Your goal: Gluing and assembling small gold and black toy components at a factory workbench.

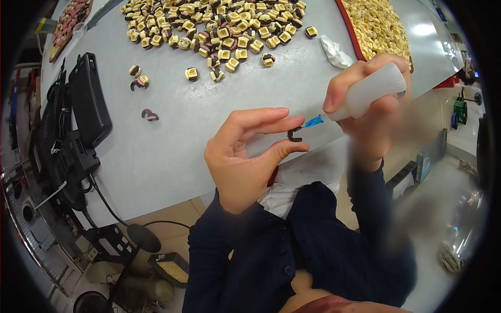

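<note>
Between the thumb and fingertips of my left hand [245, 151] is a small dark curved piece [295, 136], shaped like a C. My right hand [365, 99] is wrapped round a white squeeze bottle [371, 93], tilted down to the left. Its blue needle tip [314, 121] meets or nearly meets the upper end of the curved piece; I cannot tell whether they touch. Farther left on the table lie a similar dark curved piece [150, 115] and another one [140, 82] with a cream part beside it.
A heap of small cream, dark and pink pieces [224, 31] covers the far middle of the grey table [156, 172]. A red-edged tray of cream pieces [378, 28] stands at the far right, with a crumpled white tissue [335, 52] beside it. Black equipment [88, 99] with cables lines the left edge.
</note>
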A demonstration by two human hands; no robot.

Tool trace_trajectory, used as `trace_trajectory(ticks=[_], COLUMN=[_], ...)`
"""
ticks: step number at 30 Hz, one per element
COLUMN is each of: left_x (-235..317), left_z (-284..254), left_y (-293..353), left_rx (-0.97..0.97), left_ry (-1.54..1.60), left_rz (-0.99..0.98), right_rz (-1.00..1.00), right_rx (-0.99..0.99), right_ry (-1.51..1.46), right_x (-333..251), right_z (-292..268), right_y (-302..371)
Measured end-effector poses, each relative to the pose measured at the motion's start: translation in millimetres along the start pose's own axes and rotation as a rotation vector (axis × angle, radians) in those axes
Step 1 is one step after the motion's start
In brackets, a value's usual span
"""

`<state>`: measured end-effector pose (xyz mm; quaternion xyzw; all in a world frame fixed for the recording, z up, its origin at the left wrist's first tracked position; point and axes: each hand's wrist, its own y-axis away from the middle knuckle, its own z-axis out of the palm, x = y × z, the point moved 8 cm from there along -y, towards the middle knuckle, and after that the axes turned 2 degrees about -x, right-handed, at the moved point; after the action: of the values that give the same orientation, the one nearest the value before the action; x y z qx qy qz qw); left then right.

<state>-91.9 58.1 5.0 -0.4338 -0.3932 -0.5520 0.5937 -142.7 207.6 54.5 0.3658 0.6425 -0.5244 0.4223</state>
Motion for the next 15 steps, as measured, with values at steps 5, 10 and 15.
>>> trace_trajectory(ticks=[5,10,15], left_x=[-4,-1,-9], left_z=[-1,-6,-15], left_y=[0,-3,1], left_rx=[0.019,0.023,0.111], left_ry=[-0.065,-0.032,0.045], left_rz=[-0.031,-0.029,-0.136], right_rz=[0.011,-0.042,-0.056], right_rx=[0.020,0.036,0.082], right_ry=[0.012,-0.003,-0.147], right_x=[0,-6,8], right_z=[-2,-5,-24], right_y=[-1,-6,0])
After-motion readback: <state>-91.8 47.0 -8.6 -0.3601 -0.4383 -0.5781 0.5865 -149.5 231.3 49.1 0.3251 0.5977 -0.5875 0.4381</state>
